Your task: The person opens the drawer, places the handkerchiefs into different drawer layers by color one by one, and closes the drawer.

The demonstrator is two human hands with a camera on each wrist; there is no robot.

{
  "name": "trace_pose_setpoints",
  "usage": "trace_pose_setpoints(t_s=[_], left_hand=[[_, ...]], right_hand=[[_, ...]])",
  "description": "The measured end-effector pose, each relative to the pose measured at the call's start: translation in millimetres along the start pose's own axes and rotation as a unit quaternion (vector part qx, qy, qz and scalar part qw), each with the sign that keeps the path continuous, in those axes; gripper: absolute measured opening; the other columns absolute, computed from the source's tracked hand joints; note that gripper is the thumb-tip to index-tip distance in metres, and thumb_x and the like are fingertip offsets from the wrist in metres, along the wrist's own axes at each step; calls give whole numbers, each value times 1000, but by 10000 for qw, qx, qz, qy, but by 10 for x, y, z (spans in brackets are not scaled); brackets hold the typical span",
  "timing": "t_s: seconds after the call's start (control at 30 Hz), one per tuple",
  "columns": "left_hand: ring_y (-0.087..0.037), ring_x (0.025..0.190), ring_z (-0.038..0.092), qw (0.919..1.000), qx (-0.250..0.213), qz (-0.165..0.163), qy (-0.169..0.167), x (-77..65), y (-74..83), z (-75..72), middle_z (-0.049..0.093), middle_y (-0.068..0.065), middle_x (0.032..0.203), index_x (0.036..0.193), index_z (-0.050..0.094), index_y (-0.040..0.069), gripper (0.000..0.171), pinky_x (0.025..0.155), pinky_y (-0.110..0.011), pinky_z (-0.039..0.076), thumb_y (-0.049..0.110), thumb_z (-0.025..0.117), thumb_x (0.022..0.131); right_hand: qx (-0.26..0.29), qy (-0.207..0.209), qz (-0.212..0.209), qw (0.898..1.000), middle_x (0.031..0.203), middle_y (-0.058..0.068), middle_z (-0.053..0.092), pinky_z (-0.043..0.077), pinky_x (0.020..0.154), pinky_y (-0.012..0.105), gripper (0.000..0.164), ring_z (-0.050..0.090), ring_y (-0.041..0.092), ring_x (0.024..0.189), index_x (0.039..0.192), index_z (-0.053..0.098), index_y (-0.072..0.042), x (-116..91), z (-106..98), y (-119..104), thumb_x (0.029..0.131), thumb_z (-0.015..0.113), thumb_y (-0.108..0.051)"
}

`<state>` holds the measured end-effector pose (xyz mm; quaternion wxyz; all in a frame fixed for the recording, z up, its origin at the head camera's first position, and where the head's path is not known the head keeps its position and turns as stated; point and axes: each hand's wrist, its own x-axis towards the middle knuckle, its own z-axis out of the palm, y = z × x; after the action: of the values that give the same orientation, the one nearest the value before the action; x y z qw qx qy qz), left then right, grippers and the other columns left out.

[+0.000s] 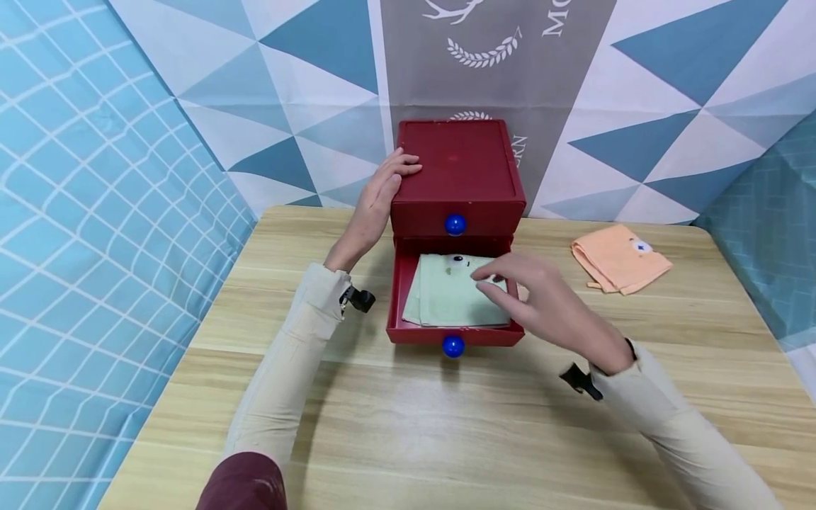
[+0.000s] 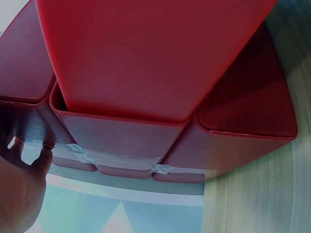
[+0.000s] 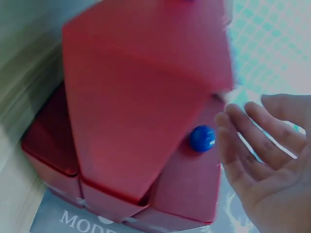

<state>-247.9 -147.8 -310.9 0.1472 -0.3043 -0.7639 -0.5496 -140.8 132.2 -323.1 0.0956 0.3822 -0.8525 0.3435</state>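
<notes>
A red drawer cabinet (image 1: 452, 159) stands at the back of the table, its middle drawer (image 1: 486, 338) pulled well out. Inside that drawer lies a folded pale green towel (image 1: 459, 301) with an eye design. My left hand (image 1: 375, 197) rests on the cabinet's top left edge, fingers over the top and the rest along the side. Over the drawer's right side hovers my right hand (image 1: 542, 297), partly covering the towel. The right wrist view shows that hand (image 3: 272, 167) with loosely bent fingers and nothing in them, beside the top drawer's blue knob (image 3: 201, 139).
A folded orange towel (image 1: 621, 258) with an eye design lies on the wooden table (image 1: 395, 425), right of the cabinet. Another blue knob (image 1: 453, 346) sits on the pulled-out drawer's front. Patterned sheets (image 1: 319, 64) hang behind the table.
</notes>
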Motion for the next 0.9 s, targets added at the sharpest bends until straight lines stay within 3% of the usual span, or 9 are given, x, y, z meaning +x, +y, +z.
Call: trace_pose_setpoints(t_s=[0.1, 0.2, 0.33, 0.43, 0.63, 0.73, 0.8, 0.9], left_hand=[[-25, 151, 19, 10000, -4, -20, 18, -2, -5, -7, 44, -23, 147, 134, 54, -10, 41, 119, -27, 17, 9, 33, 105], [-23, 151, 20, 10000, -19, -52, 66, -8, -10, -14, 43, -23, 148, 135, 53, -11, 41, 119, -28, 18, 9, 33, 104], [-22, 151, 20, 10000, -54, -59, 49, -8, -17, -8, 43, -23, 148, 136, 53, -9, 42, 119, -27, 18, 10, 33, 105], [-23, 151, 19, 10000, -58, -18, -1, -1, -20, 5, 44, -21, 148, 135, 54, -8, 41, 119, -26, 17, 10, 33, 105], [-28, 151, 18, 10000, -41, 30, 63, 3, -21, 12, 46, -21, 147, 134, 55, -8, 41, 119, -25, 16, 8, 32, 105], [-27, 151, 19, 10000, -45, 5, 51, 2, -18, 16, 45, -22, 147, 134, 55, -9, 41, 119, -25, 17, 8, 32, 105], [-27, 151, 19, 10000, -50, 11, 40, 2, -12, 16, 45, -22, 147, 134, 55, -9, 41, 119, -26, 17, 8, 33, 105], [-26, 150, 20, 10000, -50, -9, 44, -4, -6, 15, 45, -23, 147, 133, 55, -10, 41, 119, -26, 17, 8, 33, 104]], right_hand=[[329, 179, -241, 9990, 101, -9, 72, 51, 66, 22, 25, 57, 3, 76, 111, 75, -16, -148, -32, -133, 88, 75, -7], [818, -76, -185, 9964, 97, -12, 72, 52, 68, 20, 23, 61, 2, 78, 110, 75, -17, -274, -17, -254, 90, 71, -5], [1561, -909, 178, 9834, 97, -14, 72, 56, 74, 25, 20, 66, 5, 84, 110, 74, -22, -449, 100, -342, 99, 61, -11], [2154, -1634, 498, 9615, 101, -13, 71, 57, 78, 28, 21, 67, 8, 89, 112, 73, -24, -575, 250, -319, 103, 54, -17], [3009, -2933, 882, 9031, 115, -4, 71, 54, 86, 29, 27, 67, 18, 98, 125, 67, -20, -738, 610, -158, 105, 50, -26], [3634, -3323, 864, 8661, 120, 6, 70, 55, 87, 32, 32, 67, 25, 99, 134, 61, -11, -767, 776, -73, 107, 47, -22], [4209, -3481, 899, 8328, 122, 13, 67, 56, 89, 40, 36, 65, 34, 104, 138, 54, -4, -746, 874, -16, 108, 43, -20], [5234, -3627, 1035, 7640, 130, 25, 60, 51, 93, 55, 43, 55, 50, 113, 145, 41, 2, -669, 990, 71, 110, 32, -22]])
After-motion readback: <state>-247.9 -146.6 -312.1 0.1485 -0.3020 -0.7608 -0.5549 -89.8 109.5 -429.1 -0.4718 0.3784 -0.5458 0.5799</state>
